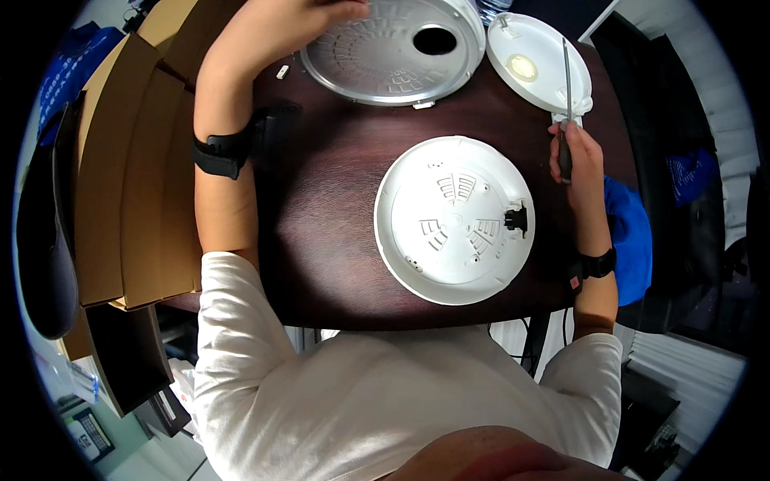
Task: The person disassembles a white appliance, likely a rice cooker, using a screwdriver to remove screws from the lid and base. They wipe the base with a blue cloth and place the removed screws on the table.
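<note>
- Screwdriver [569, 112] at the upper right of the frame, its thin shaft pointing to the upper edge across the right part of a white round lid [549, 74]; whether the two touch is unclear.
- Right hand [586, 156] grips the screwdriver's dark handle, fingers closed around it.
- White lid bears a pale yellowish disc [522, 68].
- Left hand [298, 18] is at the top edge, over the upper left part of a silvery round plate [373, 76]; the frame cuts the hand, so its grip cannot be told.
- Silvery plate has a dark oval opening and stands just beside the white lid.
- White round base [417, 200], slotted, with a black connector [516, 219], lies right of centre.
- Small white piece [282, 72] lies left of the plate.
- Dark brown table [321, 208] carries these parts.
- Blue cloth [631, 248] shows beside the right forearm; cardboard boxes [140, 176] fill the left.
</note>
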Tool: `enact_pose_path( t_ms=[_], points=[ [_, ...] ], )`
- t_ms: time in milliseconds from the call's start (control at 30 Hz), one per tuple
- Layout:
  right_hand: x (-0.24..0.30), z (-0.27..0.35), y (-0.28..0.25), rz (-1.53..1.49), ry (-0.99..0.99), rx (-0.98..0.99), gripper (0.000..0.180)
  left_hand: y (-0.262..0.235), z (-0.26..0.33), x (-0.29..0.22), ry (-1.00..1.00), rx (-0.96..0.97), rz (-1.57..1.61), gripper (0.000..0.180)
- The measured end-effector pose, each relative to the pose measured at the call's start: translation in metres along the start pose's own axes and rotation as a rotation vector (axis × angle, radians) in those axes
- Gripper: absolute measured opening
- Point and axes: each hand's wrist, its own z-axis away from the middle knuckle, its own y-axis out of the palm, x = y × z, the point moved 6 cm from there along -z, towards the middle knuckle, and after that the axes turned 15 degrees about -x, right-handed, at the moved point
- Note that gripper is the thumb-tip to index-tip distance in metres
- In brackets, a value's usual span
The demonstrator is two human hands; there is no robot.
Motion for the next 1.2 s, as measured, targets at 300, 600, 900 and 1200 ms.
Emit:
enact_pose_path(
  t_ms=[300, 600, 900, 1200],
  points=[
    [0.011, 0.006, 0.007, 0.031, -0.021, 0.077, 0.021, 0.01, -0.004, 0.011, -0.123, -0.198, 0.099, 0.053],
    [0.052, 0.027, 0.009, 0.288, -0.334, 0.005, 0.027, 0.031, 0.0, 0.011, 0.065, -0.272, 0.087, 0.051],
    [0.139, 0.039, 0.035, 0.653, -0.91, -0.051, 0.029, 0.031, -0.002, 0.006, -0.016, -0.298, 0.049, 0.049],
    [0.148, 0.033, 0.047, 0.703, -0.835, -0.056, 0.031, 0.032, 0.004, -0.003, 0.08, -0.407, -0.082, 0.049]
  ],
)
